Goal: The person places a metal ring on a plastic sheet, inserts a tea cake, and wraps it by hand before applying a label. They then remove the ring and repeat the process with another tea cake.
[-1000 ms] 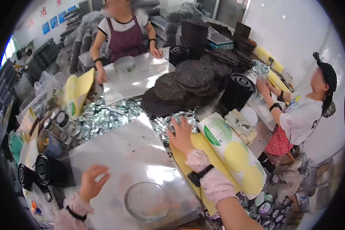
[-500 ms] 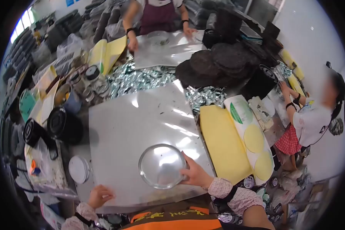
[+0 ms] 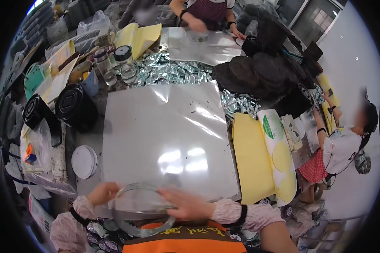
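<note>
A clear, round tub [image 3: 137, 230] is tilted above the front edge of the grey sheet [image 3: 135, 122], close to the orange-banded apron [image 3: 185, 244]. My left hand [image 3: 102, 194] is closed, its fingertips at the tub's upper left rim. Across the tub's right side lies my right hand [image 3: 188, 205], its fingers and thumb around the wall and somewhat blurred. Small dark bits are scattered over the sheet. To the left of it lies a white round lid [image 3: 84, 162], nearest to my left hand.
Black canisters [image 3: 76, 107] and glass jars [image 3: 126, 69] stand left. Silver packets [image 3: 173, 71] and dark round cakes [image 3: 257, 69] lie beyond. Yellow sheets [image 3: 253, 160] and a label roll [image 3: 278, 156] border the right. Two co-workers [image 3: 207, 12] [image 3: 342, 147] work at the table.
The tub has moved left and toward me, off the sheet, and is now tilted. My right hand went with it, and my left hand has come to its rim. The view has shifted slightly.
</note>
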A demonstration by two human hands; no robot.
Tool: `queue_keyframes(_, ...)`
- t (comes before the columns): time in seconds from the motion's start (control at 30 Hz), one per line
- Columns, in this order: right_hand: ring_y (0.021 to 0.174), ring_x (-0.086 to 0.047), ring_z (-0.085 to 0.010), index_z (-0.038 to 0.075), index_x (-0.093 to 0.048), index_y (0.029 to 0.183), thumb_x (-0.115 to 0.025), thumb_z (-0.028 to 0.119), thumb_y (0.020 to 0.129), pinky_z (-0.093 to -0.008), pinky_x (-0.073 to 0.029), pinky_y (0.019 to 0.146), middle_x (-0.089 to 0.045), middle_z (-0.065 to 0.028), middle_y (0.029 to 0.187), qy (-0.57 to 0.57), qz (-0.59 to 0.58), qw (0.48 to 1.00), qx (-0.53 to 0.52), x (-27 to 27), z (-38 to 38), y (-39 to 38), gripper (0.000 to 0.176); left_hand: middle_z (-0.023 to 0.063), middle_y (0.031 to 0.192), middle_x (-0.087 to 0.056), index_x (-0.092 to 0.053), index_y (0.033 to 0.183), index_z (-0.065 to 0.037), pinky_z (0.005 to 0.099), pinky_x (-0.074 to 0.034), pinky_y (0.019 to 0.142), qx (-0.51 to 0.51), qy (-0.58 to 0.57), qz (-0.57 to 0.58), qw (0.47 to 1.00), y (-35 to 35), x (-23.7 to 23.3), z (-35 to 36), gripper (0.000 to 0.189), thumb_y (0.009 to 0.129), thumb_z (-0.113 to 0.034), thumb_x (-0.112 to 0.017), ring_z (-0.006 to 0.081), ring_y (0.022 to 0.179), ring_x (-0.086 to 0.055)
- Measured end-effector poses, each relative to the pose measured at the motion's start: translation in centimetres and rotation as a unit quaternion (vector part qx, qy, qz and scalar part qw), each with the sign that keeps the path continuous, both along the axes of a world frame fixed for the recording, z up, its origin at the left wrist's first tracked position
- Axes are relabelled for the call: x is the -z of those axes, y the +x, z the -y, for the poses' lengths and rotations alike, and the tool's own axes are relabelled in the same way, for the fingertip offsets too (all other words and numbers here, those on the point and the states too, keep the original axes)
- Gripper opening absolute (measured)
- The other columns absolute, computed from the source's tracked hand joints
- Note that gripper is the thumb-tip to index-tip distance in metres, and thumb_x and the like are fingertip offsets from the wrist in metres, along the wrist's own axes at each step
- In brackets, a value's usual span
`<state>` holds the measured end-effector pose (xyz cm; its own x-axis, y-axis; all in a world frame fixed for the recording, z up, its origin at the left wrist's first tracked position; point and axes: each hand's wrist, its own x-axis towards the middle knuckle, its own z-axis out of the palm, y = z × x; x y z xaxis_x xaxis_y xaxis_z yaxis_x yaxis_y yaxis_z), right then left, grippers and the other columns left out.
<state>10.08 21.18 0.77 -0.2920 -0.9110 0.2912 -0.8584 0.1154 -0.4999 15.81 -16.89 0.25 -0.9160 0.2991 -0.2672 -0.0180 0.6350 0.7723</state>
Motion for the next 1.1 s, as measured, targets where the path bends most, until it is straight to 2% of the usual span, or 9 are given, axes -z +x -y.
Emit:
queue_keyframes(0.13, 0.132, -0.046, -0.0479, 0.004, -0.062, 0.101, -0.076, 0.028, 0.081, -0.0476, -0.042, 0.11, -0.032, -0.0375, 0.15, 0.014, 0.107, 0.994, 0.012, 1.7, 4.7, -1.1, 0.034, 0.0101, 0.084, -0.064, -0.064, 0.083, -0.004, 0.0374, -0.048, 0.074, -0.151, 0.075, -0.127, 0.978, -1.9, -6.7, -1.9, 0.005, 0.083, -0.008, -0.067, 0.0315, 0.079, -0.062)
queue_keyframes(0.23, 0.133, -0.045, -0.0452, 0.004, -0.063, 0.111, -0.074, 0.028, 0.084, -0.0452, -0.044, 0.109, -0.033, -0.0327, 0.151, 0.002, 0.133, 0.973, 0.191, 2.5, 3.2, -6.0, 0.038, 0.0063, 0.081, -0.059, -0.063, 0.078, -0.009, 0.0402, -0.047, 0.074, 0.151, -0.161, -0.242, 0.945, 1.9, -6.7, -4.3, 0.01, 0.073, -0.014, -0.07, 0.0278, 0.079, -0.059)
queue_keyframes(0.5, 0.122, -0.06, -0.0335, 0.004, -0.051, 0.139, -0.074, 0.013, 0.084, -0.0377, -0.05, 0.104, -0.059, -0.0187, 0.133, 0.081, -0.059, 0.964, 0.245, 4.1, -13.1, -8.4, 0.061, 0.0079, 0.091, -0.069, -0.071, 0.087, -0.011, 0.0422, -0.05, 0.074, 0.014, -0.05, -0.07, 0.996, 1.2, -2.4, -1.1, 0.009, 0.083, -0.019, -0.069, 0.0301, 0.083, -0.065)
queue_keyframes(0.53, 0.114, -0.065, -0.0293, 0.003, -0.063, 0.125, -0.068, 0.008, 0.088, -0.036, -0.052, 0.098, -0.067, -0.0142, 0.123, -0.053, 0.215, 0.896, 0.384, 5.8, -18.1, -8.7, 0.038, 0.0104, 0.093, -0.07, -0.072, 0.09, -0.008, 0.0429, -0.051, 0.075, -0.03, -0.124, -0.151, 0.98, 0.6, -1.3, 1.8, 0.012, 0.083, -0.017, -0.07, 0.0319, 0.085, -0.066)
queue_keyframes(0.63, 0.094, -0.068, -0.0178, -0.001, -0.069, 0.105, -0.066, 0.01, 0.094, -0.0315, -0.054, 0.082, -0.072, -0.0091, 0.105, -0.145, 0.081, 0.685, 0.709, -1.2, -25.9, -13.8, 0.016, 0.0229, 0.106, -0.07, -0.069, 0.101, 0.006, 0.046, -0.053, 0.085, -0.28, -0.323, -0.264, 0.864, -2.1, 1.2, 6.2, 0.021, 0.086, -0.009, -0.066, 0.0408, 0.094, -0.067)
queue_keyframes(0.77, 0.084, -0.064, -0.0112, -0.003, -0.067, 0.104, -0.064, 0.01, 0.096, -0.0251, -0.052, 0.069, -0.068, -0.0043, 0.092, -0.155, 0.001, 0.719, 0.678, -3.7, -34.9, -22.1, 0.016, 0.0247, 0.114, -0.068, -0.068, 0.104, 0.006, 0.0451, -0.053, 0.084, -0.283, -0.315, -0.232, 0.875, -0.6, 6.8, 10.6, 0.022, 0.086, -0.006, -0.063, 0.0425, 0.097, -0.066)
queue_keyframes(0.93, 0.071, -0.061, -0.0103, -0.001, -0.069, 0.1, -0.071, 0.026, 0.094, -0.0261, -0.053, 0.066, -0.063, -0.0026, 0.08, -0.451, 0.145, 0.563, 0.677, -3.0, -33.8, -36.8, 0.028, 0.0237, 0.112, -0.067, -0.061, 0.112, 0.002, 0.0459, -0.053, 0.082, -0.331, -0.345, -0.182, 0.859, 0.1, 7.1, 9.8, 0.03, 0.082, 0.001, -0.057, 0.0428, 0.097, -0.066)
queue_keyframes(1.07, 0.076, -0.062, -0.0164, -0.003, -0.068, 0.096, -0.08, 0.048, 0.081, -0.0332, -0.051, 0.068, -0.063, -0.0068, 0.079, -0.376, 0.249, 0.432, 0.781, -2.9, -33.9, -45.2, 0.055, 0.0211, 0.107, -0.067, -0.057, 0.116, -0.001, 0.0465, -0.052, 0.079, -0.354, -0.339, -0.22, 0.844, -0.6, 6.0, 7.9, 0.037, 0.079, 0.003, -0.055, 0.0421, 0.095, -0.066)
queue_keyframes(1.1, 0.077, -0.062, -0.0175, -0.003, -0.068, 0.095, -0.079, 0.046, 0.083, -0.0347, -0.049, 0.065, -0.064, -0.0071, 0.082, -0.34, 0.149, 0.476, 0.797, -1.3, -34.6, -47.0, 0.051, 0.0205, 0.107, -0.067, -0.057, 0.116, -0.001, 0.0461, -0.053, 0.078, -0.362, -0.341, -0.214, 0.841, -0.5, 6.1, 8.0, 0.038, 0.079, 0.003, -0.055, 0.0418, 0.094, -0.066)
